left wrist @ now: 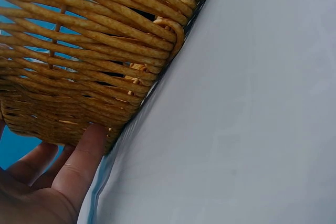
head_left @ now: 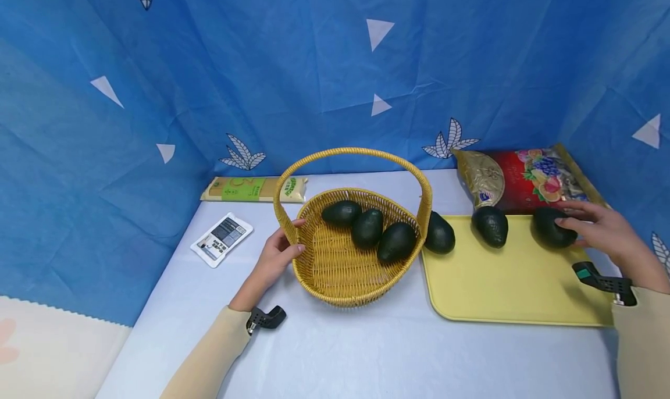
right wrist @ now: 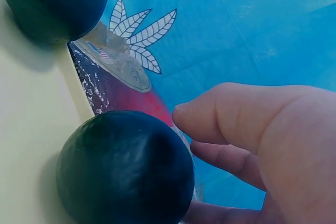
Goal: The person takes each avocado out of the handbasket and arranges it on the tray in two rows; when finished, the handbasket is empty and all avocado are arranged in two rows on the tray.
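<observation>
My left hand [head_left: 274, 255] holds the yellow woven basket [head_left: 342, 299] by its left rim. Whether my right hand [head_left: 602, 229] grips the dark-green rounded avocado [head_left: 546, 227], far right on the yellow rectangular tray [head_left: 502, 288], I cannot tell; one-sided thumb pressure could roll it away.

Avocados [head_left: 367, 229]: six, three at the centre of the head frame and three to the right of centre. Wicker basket [head_left: 340, 271]: one, centre. Yellow tray [head_left: 502, 288]: one, right side. Long pack [head_left: 246, 188]: one, left of centre. White sachet [head_left: 222, 239]: one, left of centre. Red bag [head_left: 515, 178]: one, upper right. Hands [head_left: 602, 227]: two, one left of centre and one far right. Black wrist devices [head_left: 599, 280]: two, one per wrist.
</observation>
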`<state>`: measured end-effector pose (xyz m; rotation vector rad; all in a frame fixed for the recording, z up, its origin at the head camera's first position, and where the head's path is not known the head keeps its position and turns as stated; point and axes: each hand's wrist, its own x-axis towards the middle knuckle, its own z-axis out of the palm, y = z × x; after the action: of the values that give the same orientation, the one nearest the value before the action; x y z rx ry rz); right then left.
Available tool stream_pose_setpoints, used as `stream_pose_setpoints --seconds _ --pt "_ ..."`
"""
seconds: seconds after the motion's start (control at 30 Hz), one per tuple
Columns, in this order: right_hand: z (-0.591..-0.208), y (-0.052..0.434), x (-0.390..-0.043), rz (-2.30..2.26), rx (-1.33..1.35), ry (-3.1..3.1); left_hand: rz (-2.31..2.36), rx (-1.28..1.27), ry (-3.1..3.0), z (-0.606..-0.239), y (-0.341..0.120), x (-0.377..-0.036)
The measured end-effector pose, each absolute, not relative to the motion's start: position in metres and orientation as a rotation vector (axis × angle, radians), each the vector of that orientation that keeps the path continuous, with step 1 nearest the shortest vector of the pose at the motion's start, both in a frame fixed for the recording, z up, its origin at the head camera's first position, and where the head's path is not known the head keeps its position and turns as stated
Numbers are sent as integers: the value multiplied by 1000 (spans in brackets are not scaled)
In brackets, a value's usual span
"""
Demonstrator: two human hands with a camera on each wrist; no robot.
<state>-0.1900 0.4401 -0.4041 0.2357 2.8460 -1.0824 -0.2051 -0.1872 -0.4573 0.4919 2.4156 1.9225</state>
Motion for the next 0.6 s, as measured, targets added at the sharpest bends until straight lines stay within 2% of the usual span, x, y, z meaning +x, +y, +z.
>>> stream_pose_setpoints --seconds 0.6 --pt "-391 434 -187 -984 314 2983 1924 486 2412 -456 -187 -205"
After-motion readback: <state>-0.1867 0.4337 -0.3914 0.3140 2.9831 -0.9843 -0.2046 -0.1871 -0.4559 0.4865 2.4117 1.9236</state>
